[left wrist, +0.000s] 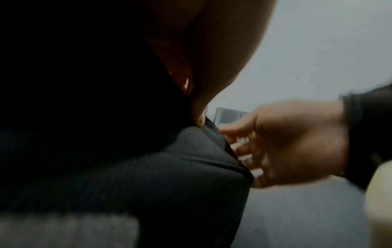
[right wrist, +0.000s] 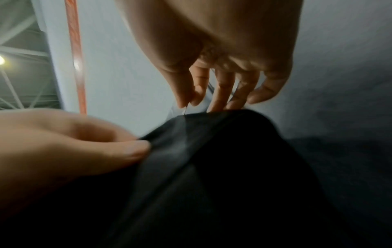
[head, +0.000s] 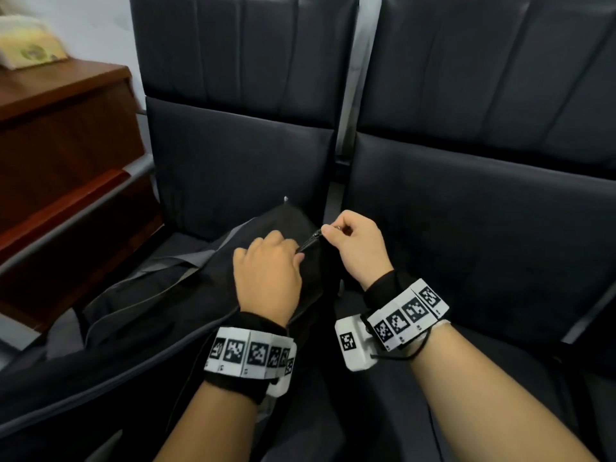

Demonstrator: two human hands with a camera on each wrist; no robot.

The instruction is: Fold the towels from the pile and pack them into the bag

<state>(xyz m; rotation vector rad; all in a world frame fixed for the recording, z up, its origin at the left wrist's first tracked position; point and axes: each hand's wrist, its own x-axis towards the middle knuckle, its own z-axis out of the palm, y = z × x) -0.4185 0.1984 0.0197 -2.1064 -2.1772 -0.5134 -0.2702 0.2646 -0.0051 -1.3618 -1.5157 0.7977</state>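
Observation:
A black bag (head: 160, 315) lies on the left dark seat, with grey trim along its side. My left hand (head: 266, 271) grips the bag's fabric beside the zipper, fingers curled over the edge. Just right of it, my right hand (head: 353, 245) pinches the small metal zipper pull (head: 316, 235) between thumb and forefinger. The right wrist view shows the same pinch (right wrist: 186, 104) above the bag's edge (right wrist: 212, 151), with my left hand (right wrist: 84, 147) clamping the fabric. In the left wrist view my right hand (left wrist: 286, 144) sits at the bag's corner (left wrist: 191, 176). No towels are in view.
Two dark padded seats (head: 466, 211) stand side by side, with a grey metal frame (head: 346, 128) between them. A brown wooden cabinet (head: 60, 145) stands at the left, with a pale box (head: 30, 45) on top.

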